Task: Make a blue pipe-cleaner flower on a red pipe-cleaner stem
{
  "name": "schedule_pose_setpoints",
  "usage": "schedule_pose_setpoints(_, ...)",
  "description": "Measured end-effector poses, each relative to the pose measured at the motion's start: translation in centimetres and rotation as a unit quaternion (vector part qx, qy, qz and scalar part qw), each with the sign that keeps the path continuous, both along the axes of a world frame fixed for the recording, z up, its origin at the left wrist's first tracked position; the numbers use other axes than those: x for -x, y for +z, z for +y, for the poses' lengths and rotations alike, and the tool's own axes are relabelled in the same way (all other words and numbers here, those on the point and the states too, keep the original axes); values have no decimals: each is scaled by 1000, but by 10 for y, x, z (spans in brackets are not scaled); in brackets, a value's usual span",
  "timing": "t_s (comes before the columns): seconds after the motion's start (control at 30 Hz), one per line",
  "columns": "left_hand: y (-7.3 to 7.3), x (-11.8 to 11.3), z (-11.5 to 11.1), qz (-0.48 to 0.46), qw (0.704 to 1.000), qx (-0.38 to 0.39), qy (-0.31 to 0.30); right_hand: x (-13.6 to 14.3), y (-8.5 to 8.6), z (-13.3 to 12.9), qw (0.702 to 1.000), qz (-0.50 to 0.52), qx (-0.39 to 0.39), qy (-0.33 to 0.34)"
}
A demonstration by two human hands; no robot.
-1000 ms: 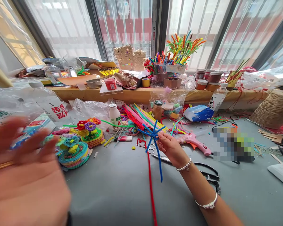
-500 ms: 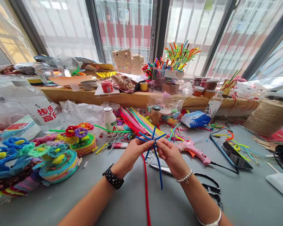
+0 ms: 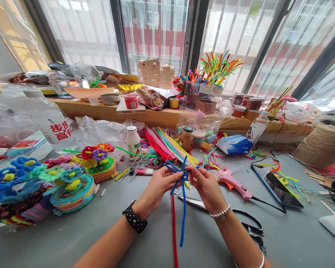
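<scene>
Blue pipe cleaners point(image 3: 183, 208), crossed at a centre into a star with several short arms and one long strand hanging down, are held up over the table. My left hand point(image 3: 163, 182) pinches the left side of the star near its centre. On the other side, the thumb and fingers of my right hand point(image 3: 205, 183) are closed on a right-hand arm of it. Beneath my hands a red pipe cleaner point(image 3: 174, 230) lies on the table, running toward me. Scissors point(image 3: 195, 201) with black handles lie partly hidden behind my right wrist.
Pipe-cleaner flowers point(image 3: 13, 178) on coiled bases point(image 3: 72, 195) stand at left. Past my hands lie a bundle of coloured pipe cleaners point(image 3: 163, 145), a white bottle point(image 3: 133, 143) and a brown jar point(image 3: 186, 137). To the right are a pink glue gun point(image 3: 234, 182), a phone point(image 3: 279, 186) and a twine spool point(image 3: 321, 145).
My right fingers have shifted onto the right arm of the blue star. The long blue strand has swung left and hangs lower. The whole view has moved slightly.
</scene>
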State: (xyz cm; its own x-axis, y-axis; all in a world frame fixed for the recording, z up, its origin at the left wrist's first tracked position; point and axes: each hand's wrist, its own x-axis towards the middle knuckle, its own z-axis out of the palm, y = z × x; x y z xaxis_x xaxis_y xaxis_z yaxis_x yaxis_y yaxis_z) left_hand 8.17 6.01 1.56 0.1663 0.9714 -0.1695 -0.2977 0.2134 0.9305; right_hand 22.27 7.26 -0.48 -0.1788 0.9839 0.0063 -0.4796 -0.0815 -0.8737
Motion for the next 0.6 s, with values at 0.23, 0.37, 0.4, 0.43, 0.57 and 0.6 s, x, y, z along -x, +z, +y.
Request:
schedule_pose_setpoints(0.23,-2,-6,-5,2,999,-27,-35,-3,3,1,998,42,-32,21)
schedule_pose_setpoints(0.37,-4,-6,-4,13,1000,-10,-27,-4,5,0,997,-28,-67,-16)
schedule_pose_setpoints(0.4,-3,-5,-4,15,1000,-2,-23,-4,6,-1,995,-57,-79,-33)
schedule_pose_setpoints(0.43,-2,-4,-3,16,1000,7,-21,-4,7,-1,991,-87,-92,-49)
schedule_pose_setpoints(0.57,3,-1,-2,8,999,35,-10,-6,7,0,972,-177,-131,-81)
schedule_pose_setpoints(0.6,4,0,-1,3,999,35,-3,-6,6,0,969,-188,-135,-83)
